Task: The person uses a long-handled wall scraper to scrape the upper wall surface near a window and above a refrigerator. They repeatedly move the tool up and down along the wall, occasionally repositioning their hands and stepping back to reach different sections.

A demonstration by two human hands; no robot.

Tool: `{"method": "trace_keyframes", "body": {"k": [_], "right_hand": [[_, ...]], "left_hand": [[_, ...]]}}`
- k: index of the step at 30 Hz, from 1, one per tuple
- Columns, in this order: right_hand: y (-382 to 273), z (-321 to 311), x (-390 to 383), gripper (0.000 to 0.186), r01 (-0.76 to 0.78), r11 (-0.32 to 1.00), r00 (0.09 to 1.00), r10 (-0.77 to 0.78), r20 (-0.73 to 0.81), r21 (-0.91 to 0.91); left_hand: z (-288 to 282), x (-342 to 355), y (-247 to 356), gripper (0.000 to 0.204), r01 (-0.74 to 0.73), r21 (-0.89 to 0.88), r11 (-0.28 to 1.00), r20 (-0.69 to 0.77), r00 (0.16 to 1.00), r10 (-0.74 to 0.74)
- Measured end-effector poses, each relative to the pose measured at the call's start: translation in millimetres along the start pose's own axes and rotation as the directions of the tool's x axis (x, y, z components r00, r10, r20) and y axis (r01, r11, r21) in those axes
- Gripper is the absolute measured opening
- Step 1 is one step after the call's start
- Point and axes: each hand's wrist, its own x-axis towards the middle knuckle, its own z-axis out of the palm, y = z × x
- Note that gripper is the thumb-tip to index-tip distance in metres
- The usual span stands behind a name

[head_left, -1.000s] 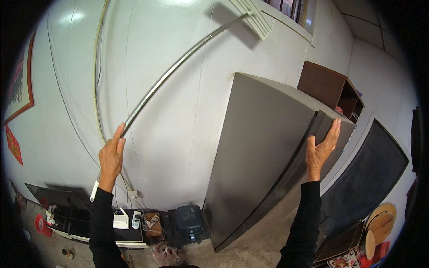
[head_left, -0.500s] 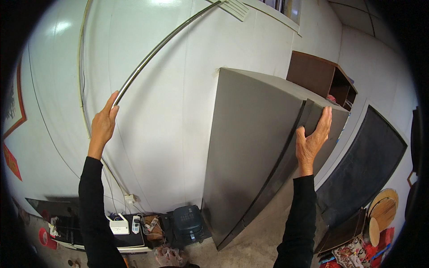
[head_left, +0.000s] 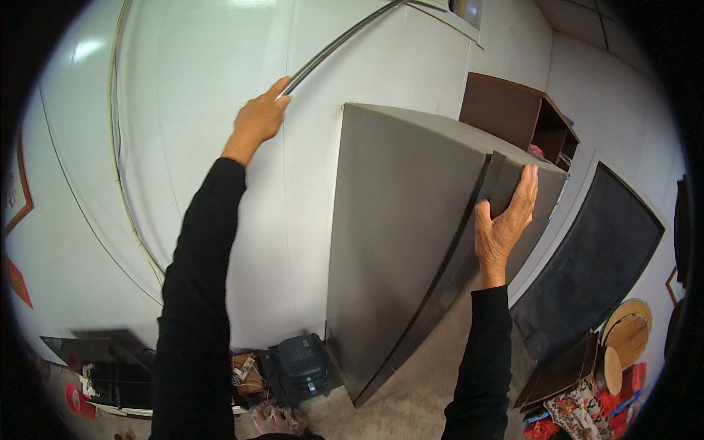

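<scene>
My left hand [head_left: 258,123] is closed round the lower end of a long, shiny metal pole [head_left: 334,48]. The pole runs up and right in front of the white wall, curving in this wide view. Its pale head [head_left: 433,4] is cut off by the top edge. My right hand [head_left: 507,224] lies against the front of a tall grey refrigerator [head_left: 411,220], near the top of its door, with fingers stretched out and thumb apart. Black sleeves cover both forearms.
A brown wooden cabinet [head_left: 502,110] shows behind the refrigerator top. A dark panel [head_left: 590,264] leans at the right, near round wooden boards [head_left: 627,330]. Beside the refrigerator's foot is a dark blue case [head_left: 303,367]. A red bucket [head_left: 77,400] stands lower left.
My left hand has moved right and up with the pole, and the pole's head has shifted right. My right hand stays on the refrigerator. The whole view has shifted slightly.
</scene>
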Motion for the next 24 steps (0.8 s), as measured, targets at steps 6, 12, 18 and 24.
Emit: {"method": "trace_keyframes", "body": {"k": [6, 12, 18, 24], "right_hand": [[2, 1, -1, 0.088, 0.002, 0.999, 1.0, -0.001, 0.021, -0.053], [2, 2, -1, 0.088, 0.01, 0.999, 1.0, -0.009, 0.006, -0.042], [2, 4, -1, 0.088, 0.012, 1.0, 1.0, -0.012, -0.003, -0.022], [5, 3, -3, 0.087, 0.008, 1.0, 1.0, -0.007, 0.009, -0.029]], "left_hand": [[38, 8, 35, 0.046, 0.082, 0.019, 0.996, 0.072, 0.994, -0.084], [36, -104, -51, 0.046, 0.086, -0.009, 0.996, 0.064, 0.994, -0.086], [-7, -235, -102, 0.047, 0.348, 0.004, 0.938, 0.245, 0.909, -0.338], [46, -193, -90, 0.047, 0.089, -0.088, 0.992, -0.024, 0.996, -0.091]]}}
